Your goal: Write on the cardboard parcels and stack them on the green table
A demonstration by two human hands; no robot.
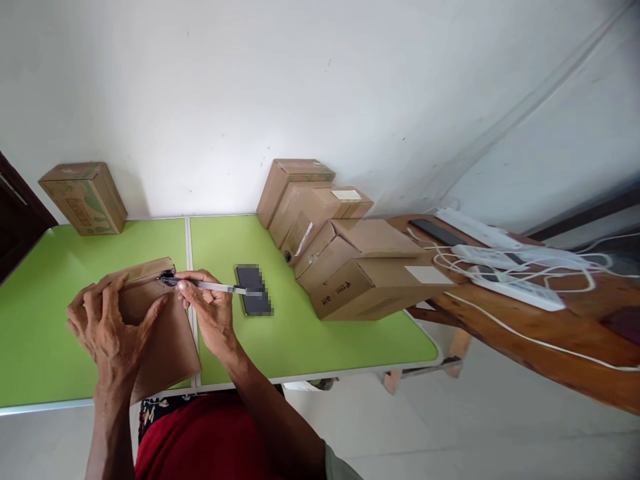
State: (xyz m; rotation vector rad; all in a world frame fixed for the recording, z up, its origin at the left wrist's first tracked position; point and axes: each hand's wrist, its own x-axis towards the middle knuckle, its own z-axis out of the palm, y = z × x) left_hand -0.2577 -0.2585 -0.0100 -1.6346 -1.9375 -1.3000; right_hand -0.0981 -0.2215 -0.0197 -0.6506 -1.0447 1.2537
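A brown cardboard box lies on the green table in front of me, with a small dark torn opening near its far right corner. My left hand grips the box, its fingers curled over the far left part and the thumb stretched across the top toward the opening. A pen with a pale, clear-looking barrel and a dark front end is pinched in my right hand. The pen's dark front end is at the torn opening; whether its tip is inside cannot be seen.
A black phone, partly pixelated, lies right of my right hand. Several cardboard boxes stand in a row farther right. Another box is at the back left. White power strips and tangled cables rest on a wooden table.
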